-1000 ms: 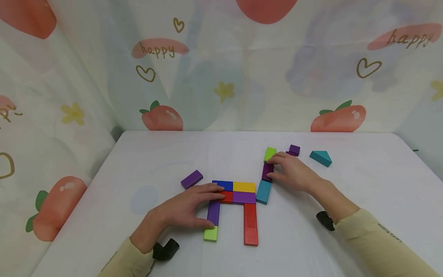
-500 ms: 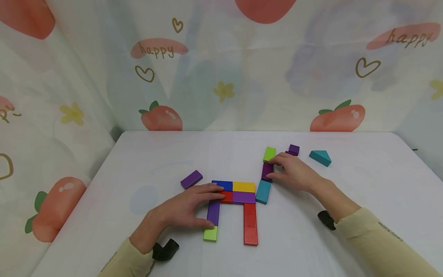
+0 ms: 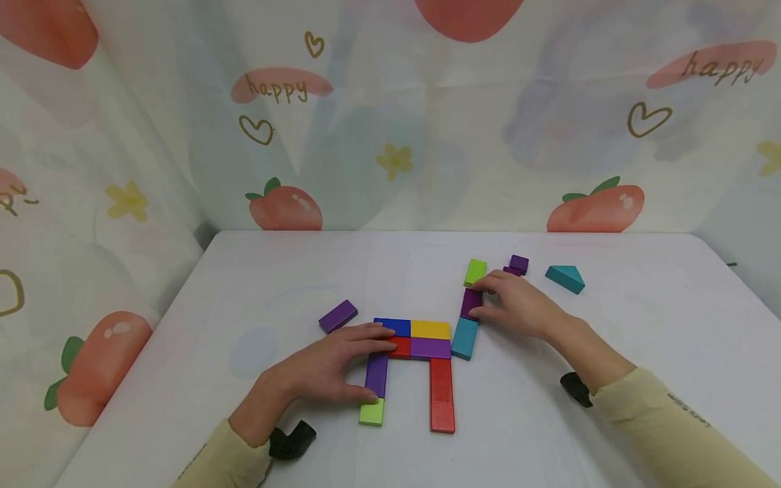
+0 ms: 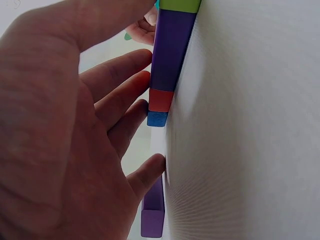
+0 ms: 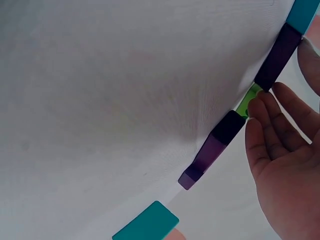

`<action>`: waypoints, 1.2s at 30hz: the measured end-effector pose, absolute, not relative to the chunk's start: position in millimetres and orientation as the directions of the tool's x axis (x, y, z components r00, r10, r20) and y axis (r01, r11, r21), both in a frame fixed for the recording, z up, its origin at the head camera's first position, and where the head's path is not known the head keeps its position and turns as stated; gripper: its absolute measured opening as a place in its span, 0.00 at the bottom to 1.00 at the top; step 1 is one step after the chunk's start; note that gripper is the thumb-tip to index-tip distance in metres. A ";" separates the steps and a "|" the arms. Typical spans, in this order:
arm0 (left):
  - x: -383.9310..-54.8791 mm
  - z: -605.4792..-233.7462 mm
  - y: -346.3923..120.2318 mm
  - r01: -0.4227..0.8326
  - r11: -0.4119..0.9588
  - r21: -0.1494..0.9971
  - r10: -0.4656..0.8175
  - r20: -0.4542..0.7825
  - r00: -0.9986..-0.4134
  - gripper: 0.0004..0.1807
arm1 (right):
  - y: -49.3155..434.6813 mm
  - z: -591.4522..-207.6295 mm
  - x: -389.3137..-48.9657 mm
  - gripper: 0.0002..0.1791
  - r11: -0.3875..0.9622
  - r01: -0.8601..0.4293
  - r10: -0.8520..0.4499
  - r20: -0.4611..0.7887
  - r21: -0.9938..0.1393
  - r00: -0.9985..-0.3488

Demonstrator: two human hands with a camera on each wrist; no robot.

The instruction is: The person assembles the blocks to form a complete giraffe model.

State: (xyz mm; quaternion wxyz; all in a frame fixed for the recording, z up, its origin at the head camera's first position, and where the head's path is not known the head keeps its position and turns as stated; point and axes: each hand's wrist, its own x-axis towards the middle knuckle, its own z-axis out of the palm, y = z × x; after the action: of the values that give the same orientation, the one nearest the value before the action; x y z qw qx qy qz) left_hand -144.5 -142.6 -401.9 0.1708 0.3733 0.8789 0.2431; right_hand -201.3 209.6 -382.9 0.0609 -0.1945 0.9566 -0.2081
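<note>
In the head view, my left hand (image 3: 326,362) rests with extended fingers on a blue block (image 3: 401,327) and a red block (image 3: 400,348). Its thumb touches near where a purple block (image 3: 377,375) meets a lime block (image 3: 371,413). My right hand (image 3: 518,305) pinches a dark purple block (image 3: 470,303) between thumb and fingers. That block lies between a teal block (image 3: 465,338) and another lime block (image 3: 475,272), with a thin gap on the lime side. A yellow block (image 3: 430,330), a violet block (image 3: 430,348) and red blocks (image 3: 441,381) adjoin the left-hand group.
A loose purple block (image 3: 338,316) lies beyond my left hand. Past my right hand are small dark purple pieces (image 3: 518,263) and a teal triangular block (image 3: 565,278). All stand on a white table (image 3: 262,271), with a printed curtain (image 3: 439,135) behind.
The dark purple block has slid slightly toward the teal one, opening a thin gap beside the lime block. My right fingers shifted slightly with it; my left hand stays put.
</note>
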 end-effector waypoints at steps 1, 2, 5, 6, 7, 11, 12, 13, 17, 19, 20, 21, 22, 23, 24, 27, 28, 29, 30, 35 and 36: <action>-144.6 -401.9 -142.5 0.573 0.603 0.555 0.739 -0.119 -0.663 0.38 | 209.7 -382.7 -201.2 0.28 0.837 -0.347 -0.398 -0.036 -0.422 -0.917; -144.6 -401.8 -142.4 0.572 0.603 0.556 0.739 -0.120 -0.663 0.38 | 209.9 -382.6 -201.2 0.28 0.837 -0.348 -0.399 -0.035 -0.422 -0.916; -144.6 -401.7 -142.3 0.571 0.602 0.559 0.739 -0.119 -0.663 0.38 | 210.3 -382.4 -201.1 0.28 0.836 -0.352 -0.402 -0.035 -0.421 -0.915; -144.6 -401.5 -142.3 0.571 0.600 0.560 0.740 -0.119 -0.662 0.38 | 210.4 -382.3 -201.0 0.28 0.836 -0.352 -0.403 -0.036 -0.421 -0.915; -144.7 -401.6 -142.4 0.571 0.599 0.561 0.741 -0.117 -0.661 0.38 | 210.4 -382.2 -200.9 0.28 0.837 -0.351 -0.402 -0.036 -0.421 -0.915; -145.0 -402.0 -142.7 0.572 0.595 0.565 0.743 -0.114 -0.660 0.38 | 210.8 -380.8 -200.6 0.27 0.836 -0.355 -0.403 -0.029 -0.418 -0.915; -145.0 -402.0 -142.7 0.572 0.595 0.565 0.742 -0.114 -0.660 0.38 | 211.5 -380.4 -201.0 0.26 0.834 -0.360 -0.406 -0.022 -0.419 -0.914; -145.0 -402.0 -142.6 0.571 0.596 0.565 0.742 -0.115 -0.660 0.38 | 212.3 -379.8 -201.5 0.26 0.832 -0.361 -0.405 -0.016 -0.421 -0.914; -145.0 -402.4 -142.0 0.569 0.602 0.561 0.739 -0.121 -0.663 0.38 | 216.2 -376.8 -204.3 0.24 0.820 -0.362 -0.397 0.016 -0.442 -0.918; -145.1 -402.4 -141.9 0.568 0.605 0.558 0.738 -0.125 -0.663 0.38 | 217.1 -375.4 -206.9 0.24 0.817 -0.353 -0.385 0.023 -0.456 -0.923; -145.1 -402.4 -141.9 0.567 0.606 0.558 0.737 -0.127 -0.663 0.39 | 217.5 -374.8 -208.5 0.24 0.816 -0.350 -0.380 0.029 -0.461 -0.925; -145.2 -402.5 -141.9 0.567 0.607 0.557 0.737 -0.129 -0.663 0.39 | 218.0 -374.4 -210.5 0.25 0.816 -0.345 -0.373 0.033 -0.464 -0.927; -145.1 -402.7 -142.0 0.566 0.607 0.557 0.737 -0.130 -0.663 0.39 | 218.1 -373.9 -212.6 0.25 0.815 -0.341 -0.368 0.036 -0.468 -0.929; -145.1 -402.7 -142.1 0.567 0.606 0.558 0.738 -0.129 -0.662 0.39 | 218.5 -373.9 -215.0 0.25 0.815 -0.334 -0.361 0.037 -0.473 -0.932; -145.0 -402.8 -142.3 0.568 0.604 0.559 0.739 -0.126 -0.662 0.38 | 218.9 -373.8 -217.5 0.25 0.816 -0.329 -0.354 0.039 -0.475 -0.934; -145.0 -403.0 -142.8 0.573 0.600 0.558 0.742 -0.120 -0.660 0.38 | 219.7 -373.5 -225.5 0.25 0.820 -0.320 -0.342 0.042 -0.474 -0.939; -145.0 -403.1 -143.0 0.575 0.599 0.557 0.742 -0.118 -0.660 0.38 | 219.7 -373.4 -228.2 0.25 0.823 -0.316 -0.339 0.039 -0.473 -0.940; -145.1 -403.2 -143.1 0.576 0.598 0.557 0.743 -0.116 -0.659 0.38 | 219.8 -373.5 -231.1 0.25 0.826 -0.311 -0.335 0.034 -0.470 -0.942; -145.3 -403.3 -143.1 0.577 0.598 0.556 0.743 -0.115 -0.659 0.38 | 219.7 -373.4 -233.8 0.25 0.830 -0.305 -0.331 0.028 -0.468 -0.943; -145.5 -403.9 -142.8 0.577 0.595 0.559 0.744 -0.112 -0.658 0.38 | 217.0 -374.9 -246.0 0.27 0.848 -0.250 -0.297 -0.029 -0.467 -0.955; -145.3 -404.2 -142.7 0.576 0.595 0.561 0.744 -0.113 -0.659 0.38 | 216.5 -375.7 -247.8 0.27 0.851 -0.239 -0.291 -0.041 -0.468 -0.956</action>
State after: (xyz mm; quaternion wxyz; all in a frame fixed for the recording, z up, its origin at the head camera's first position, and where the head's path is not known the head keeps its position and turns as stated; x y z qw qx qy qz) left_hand -145.3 -142.7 -404.2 0.1703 0.3764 0.8766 0.2468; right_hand -247.8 216.5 -375.7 0.0552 -0.1378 0.9605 -0.2355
